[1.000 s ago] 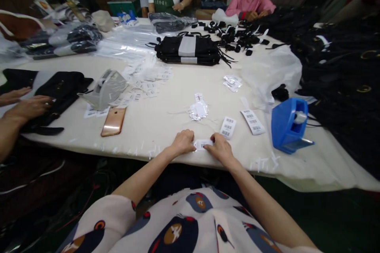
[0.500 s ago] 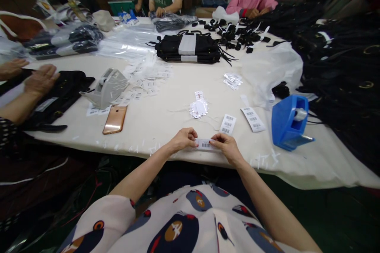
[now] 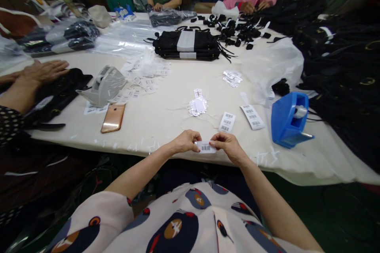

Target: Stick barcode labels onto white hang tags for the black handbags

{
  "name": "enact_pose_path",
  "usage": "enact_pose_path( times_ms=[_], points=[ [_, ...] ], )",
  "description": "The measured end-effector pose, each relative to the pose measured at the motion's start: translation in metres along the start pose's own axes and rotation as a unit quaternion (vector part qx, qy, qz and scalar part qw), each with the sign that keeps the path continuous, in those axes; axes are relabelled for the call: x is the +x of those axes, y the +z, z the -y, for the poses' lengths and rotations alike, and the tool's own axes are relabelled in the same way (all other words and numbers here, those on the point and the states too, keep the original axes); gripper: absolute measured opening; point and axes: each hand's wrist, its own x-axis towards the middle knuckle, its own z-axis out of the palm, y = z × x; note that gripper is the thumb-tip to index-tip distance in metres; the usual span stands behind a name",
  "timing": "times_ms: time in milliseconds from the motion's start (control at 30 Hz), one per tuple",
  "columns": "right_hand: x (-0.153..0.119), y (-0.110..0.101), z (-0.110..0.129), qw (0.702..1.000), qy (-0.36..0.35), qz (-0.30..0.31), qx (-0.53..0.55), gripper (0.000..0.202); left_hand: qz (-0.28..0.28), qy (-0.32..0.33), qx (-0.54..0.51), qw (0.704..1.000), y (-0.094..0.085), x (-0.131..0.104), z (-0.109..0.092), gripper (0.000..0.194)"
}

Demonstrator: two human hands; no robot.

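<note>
A small white tag with a barcode (image 3: 205,148) is held flat between my two hands, near the table's front edge. My left hand (image 3: 187,141) pinches its left end between thumb and fingers. At the right end, my right hand (image 3: 227,145) grips it the same way. Just beyond my right hand lies a sheet of barcode stickers (image 3: 227,122), and a longer sticker strip (image 3: 252,116) is to its right. A pile of white hang tags (image 3: 198,104) with thin strings rests ahead of my hands.
A blue tape dispenser (image 3: 289,120) stands right, a grey one (image 3: 106,85) left beside a phone (image 3: 113,118). Stacked black bags (image 3: 187,44) sit mid-table; more black bags (image 3: 341,51) heap at right. A co-worker's hand (image 3: 44,72) presses a black bag at left. Two people work opposite.
The barcode tag has come slightly lower and shows more fully between my fingers. At left, the co-worker's hand has moved right across the black bag. The whole view has shifted slightly.
</note>
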Motion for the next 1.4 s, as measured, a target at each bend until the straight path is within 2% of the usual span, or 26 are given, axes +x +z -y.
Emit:
enact_pose_path(
  times_ms=[167, 267, 433, 633, 800, 967, 1100, 1167, 1233, 1333, 1400],
  points=[
    [-0.001, 0.007, -0.004, 1.000, -0.016, 0.009, -0.014, 0.015, 0.037, -0.004, 0.083, 0.996, -0.001, 0.004, -0.009, 0.027],
    [-0.001, 0.010, -0.006, 1.000, -0.020, 0.001, -0.018, 0.017, 0.056, 0.003, 0.090, 0.994, 0.002, 0.010, -0.015, 0.027],
    [-0.006, 0.013, -0.005, 0.999, -0.033, -0.020, -0.004, 0.019, 0.062, 0.032, 0.042, 0.997, 0.010, 0.022, -0.023, 0.023],
    [-0.015, 0.006, -0.006, 0.998, -0.037, -0.053, -0.010, 0.020, 0.047, 0.007, 0.005, 0.999, 0.010, 0.020, -0.022, 0.030],
    [-0.014, 0.009, -0.014, 0.999, 0.018, -0.011, 0.042, 0.024, 0.050, 0.014, -0.042, 0.998, 0.012, 0.018, -0.021, 0.028],
    [-0.017, 0.010, -0.016, 0.998, 0.039, -0.012, 0.040, 0.028, 0.037, 0.001, -0.080, 0.996, 0.013, 0.015, -0.018, 0.031],
    [-0.019, 0.017, -0.016, 0.998, 0.048, 0.005, 0.033, 0.032, 0.025, 0.035, -0.136, 0.990, 0.014, 0.015, -0.016, 0.021],
    [-0.018, 0.021, -0.016, 0.998, 0.045, -0.012, 0.042, 0.033, 0.023, 0.060, -0.157, 0.986, 0.014, 0.014, -0.015, 0.016],
    [-0.016, 0.022, -0.016, 0.998, 0.038, -0.030, 0.047, 0.030, 0.007, 0.074, -0.154, 0.985, 0.012, 0.012, -0.013, 0.021],
    [-0.013, 0.018, -0.016, 0.997, 0.022, -0.044, 0.056, 0.025, -0.012, 0.046, -0.140, 0.989, 0.008, 0.005, -0.006, 0.032],
    [-0.011, 0.015, -0.017, 0.996, 0.023, -0.049, 0.071, 0.023, -0.002, 0.009, -0.156, 0.988, 0.007, 0.000, 0.000, 0.026]
  ],
)
